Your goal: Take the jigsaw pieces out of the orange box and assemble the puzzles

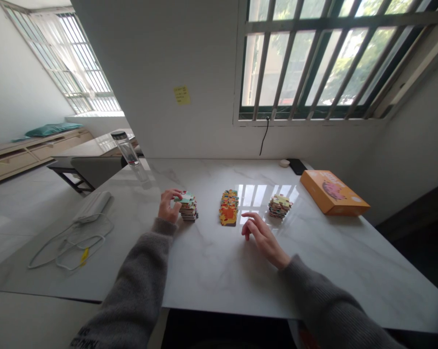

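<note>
My left hand (168, 207) is at the left stack of jigsaw puzzle pieces (189, 212), its thumb and fingers closed on the edge of the pale green top piece (186, 198). Between my hands a short strip of joined orange and yellow puzzle pieces (228, 208) lies flat on the table. My right hand (258, 233) is just right of that strip, palm down with fingers loosely bent and apart, holding nothing. Beyond it, to the right, stands another stack of puzzle pieces (280, 206), a pale yellow one on top.
On the glossy white marble-patterned table (211, 276), an orange box (333, 193) lies at the right, near a dark phone (297, 166) and a small white object (284, 163). A glass bottle (126, 148) stands at the back left. A white device (92, 207) with a looped cable lies at left.
</note>
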A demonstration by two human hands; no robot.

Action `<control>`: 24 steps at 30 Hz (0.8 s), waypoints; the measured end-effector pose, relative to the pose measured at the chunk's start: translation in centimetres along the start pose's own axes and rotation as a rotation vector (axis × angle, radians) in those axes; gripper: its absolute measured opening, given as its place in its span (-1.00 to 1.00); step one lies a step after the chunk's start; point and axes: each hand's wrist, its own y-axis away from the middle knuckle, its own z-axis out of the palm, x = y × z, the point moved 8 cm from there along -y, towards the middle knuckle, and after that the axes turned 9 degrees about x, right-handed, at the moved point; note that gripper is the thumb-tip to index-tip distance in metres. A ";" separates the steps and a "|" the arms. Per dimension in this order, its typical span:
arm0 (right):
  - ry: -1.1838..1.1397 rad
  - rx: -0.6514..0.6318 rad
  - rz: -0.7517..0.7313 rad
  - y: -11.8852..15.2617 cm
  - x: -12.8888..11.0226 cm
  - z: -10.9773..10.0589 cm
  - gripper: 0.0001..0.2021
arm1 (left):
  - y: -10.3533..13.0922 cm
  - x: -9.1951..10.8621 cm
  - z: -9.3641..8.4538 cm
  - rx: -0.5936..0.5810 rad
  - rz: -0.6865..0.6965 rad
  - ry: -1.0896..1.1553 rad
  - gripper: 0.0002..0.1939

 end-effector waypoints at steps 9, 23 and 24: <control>0.011 -0.007 -0.014 0.1 -0.2 0.0 -0.69 | 0.6 -1.6 0.8 -0.054 -0.149 0.161 -0.79; 0.006 -0.016 0.004 0.0 -0.2 0.3 -0.67 | 2.5 -1.4 4.3 0.041 -0.564 0.629 -0.62; 0.006 -0.016 0.003 0.0 -0.2 0.3 -0.67 | 2.5 -1.4 4.2 0.051 -0.563 0.627 -0.63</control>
